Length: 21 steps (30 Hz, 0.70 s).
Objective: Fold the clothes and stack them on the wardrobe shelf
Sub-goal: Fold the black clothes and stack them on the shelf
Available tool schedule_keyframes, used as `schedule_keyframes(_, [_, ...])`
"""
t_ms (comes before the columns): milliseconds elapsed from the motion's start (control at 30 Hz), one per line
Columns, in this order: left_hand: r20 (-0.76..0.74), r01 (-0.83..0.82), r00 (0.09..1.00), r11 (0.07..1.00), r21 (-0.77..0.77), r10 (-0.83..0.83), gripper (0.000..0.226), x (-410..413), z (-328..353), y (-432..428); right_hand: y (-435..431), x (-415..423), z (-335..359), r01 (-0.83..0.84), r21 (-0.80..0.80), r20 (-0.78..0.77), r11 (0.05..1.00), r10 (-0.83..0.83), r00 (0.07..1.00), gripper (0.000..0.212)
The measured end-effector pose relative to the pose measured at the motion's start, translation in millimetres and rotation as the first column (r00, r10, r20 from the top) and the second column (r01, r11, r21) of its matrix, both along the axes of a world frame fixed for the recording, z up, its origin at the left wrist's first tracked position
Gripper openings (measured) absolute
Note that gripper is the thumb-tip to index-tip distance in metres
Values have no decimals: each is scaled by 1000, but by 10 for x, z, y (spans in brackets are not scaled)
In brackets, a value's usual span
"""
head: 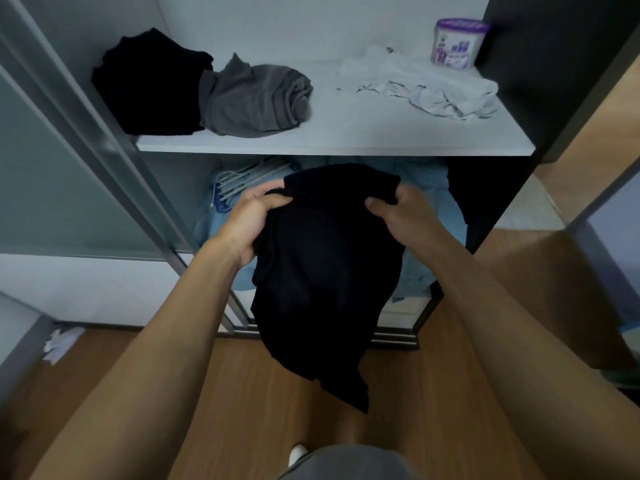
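Note:
A black garment (325,271) hangs in front of me, below the white wardrobe shelf (346,140). My left hand (252,220) grips its upper left edge and my right hand (398,209) pinches its upper right edge, both held a little under the shelf's front edge. The cloth droops down towards the wooden floor. On the shelf lie a folded black garment (152,84) at the left, a bunched grey garment (256,98) touching it, and a crumpled white garment (433,88) at the right.
A purple-lidded tub (457,41) stands at the shelf's back right. Under the shelf sit light blue clothes (436,188) and several hangers (249,178). A sliding door frame (114,150) runs along the left; a dark side panel (540,64) bounds the right. White scraps (60,342) lie on the floor.

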<state>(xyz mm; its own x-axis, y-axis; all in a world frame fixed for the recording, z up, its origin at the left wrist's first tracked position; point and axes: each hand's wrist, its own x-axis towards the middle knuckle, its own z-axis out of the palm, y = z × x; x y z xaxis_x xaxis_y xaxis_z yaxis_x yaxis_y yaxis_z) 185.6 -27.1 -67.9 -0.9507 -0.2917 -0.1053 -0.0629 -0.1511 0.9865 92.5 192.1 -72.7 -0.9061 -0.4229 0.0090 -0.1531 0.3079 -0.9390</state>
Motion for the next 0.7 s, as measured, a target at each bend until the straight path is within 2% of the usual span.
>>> schedule_keyframes(100, [182, 34, 983, 999, 25, -38, 23, 63, -94, -84, -28, 5, -13, -56, -32, -34, 998, 55, 998, 8])
schedule_keyframes(167, [231, 74, 969, 996, 57, -85, 21, 108, -191, -111, -59, 21, -17, -43, -128, 31, 991, 47, 998, 18])
schedule_keyframes(233, [239, 128, 963, 992, 15, -128, 17, 147, -257, -105, -80, 37, -12, 33, -290, 174, 956, 18, 985, 22])
schedule_keyframes(333, [380, 219, 910, 971, -98, -167, 38, 221, -339, -75, -72, 33, 9, 100, -376, 264, 921, 3, 965, 20])
schedule_keyframes(400, [421, 249, 891, 958, -142, -169, 29, 259, -362, -27, -80, 26, 0, 81, -274, 219, 958, -20, 976, 12])
schedule_keyframes(467, [339, 139, 935, 988, -63, -110, 24, 243, -305, 62, -99, 36, -29, 34, -51, 127, 998, -27, 991, 5])
schedule_keyframes(533, [190, 10, 982, 998, 63, -22, 21, 165, -178, 175, -94, 63, -136, -46, 206, 77, 977, 31, 997, 14])
schedule_keyframes(600, [103, -35, 994, 996, 83, 26, 23, 52, -45, 301, -43, 116, -300, -107, 361, 81, 926, 83, 993, 23])
schedule_keyframes(667, [76, -50, 996, 998, 27, 48, 27, -38, 51, 437, 35, 193, -469, -74, 372, 29, 925, 68, 997, 29])
schedule_keyframes(700, [71, -59, 996, 998, 19, 58, 27, -76, 78, 487, 75, 260, -508, -14, 304, -8, 953, 18, 1000, 28])
